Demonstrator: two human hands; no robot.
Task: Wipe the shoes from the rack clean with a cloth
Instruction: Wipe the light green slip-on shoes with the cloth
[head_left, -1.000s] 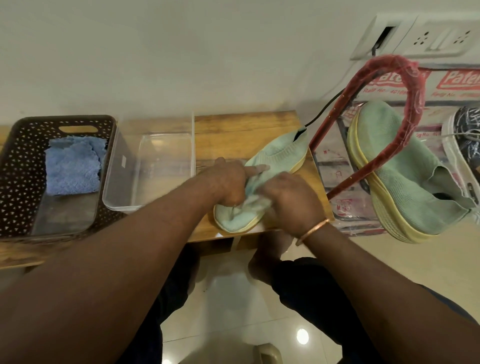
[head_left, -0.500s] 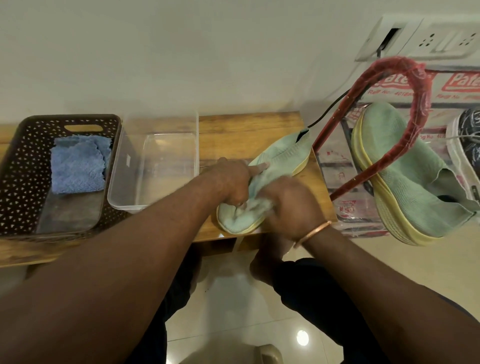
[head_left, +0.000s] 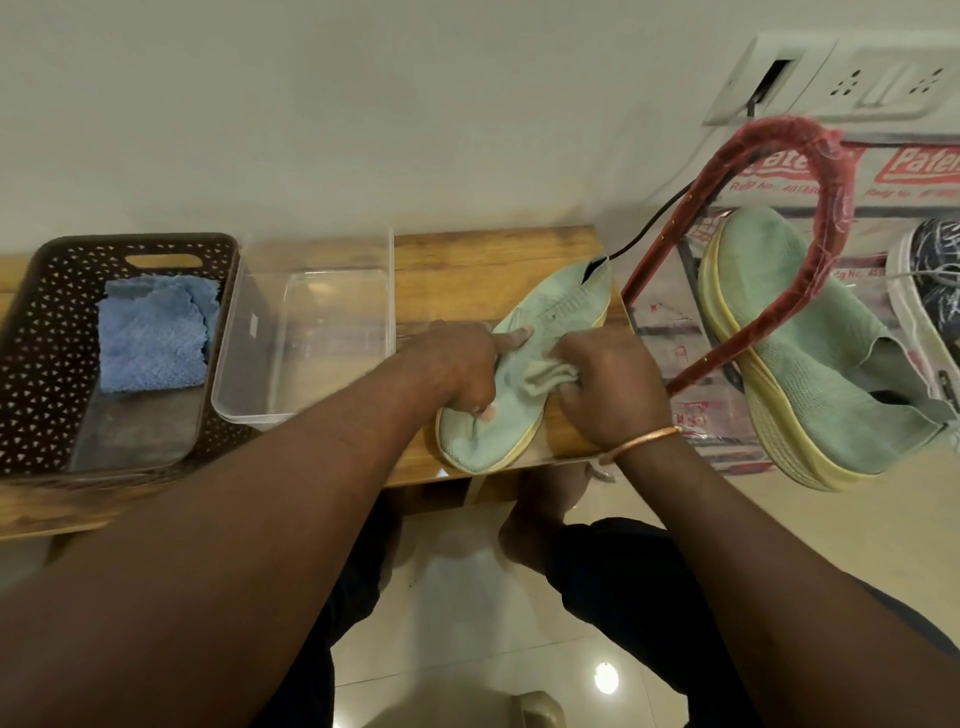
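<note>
A mint-green knit shoe (head_left: 558, 312) with a yellow sole lies on the wooden bench (head_left: 467, 260), toe toward me. My left hand (head_left: 462, 366) holds it at the left side, index finger stretched over the upper, thumb curled on the toe part. My right hand (head_left: 610, 387) grips a bunched pale cloth (head_left: 543, 379) against the middle of the shoe. Its matching shoe (head_left: 810, 358) sits on the red-framed rack (head_left: 826, 208) at the right, beside a dark patterned sneaker (head_left: 930, 280).
A brown perforated basket (head_left: 41, 332) holding a folded blue cloth (head_left: 153, 332) stands at the bench's left. An empty clear plastic tub (head_left: 306, 332) sits between it and the shoe. A wall socket panel (head_left: 852, 78) and black cable are behind the rack. My knees are below the bench edge.
My right hand has slid the cloth up along the shoe from the toe part toward its middle. My left hand keeps its hold.
</note>
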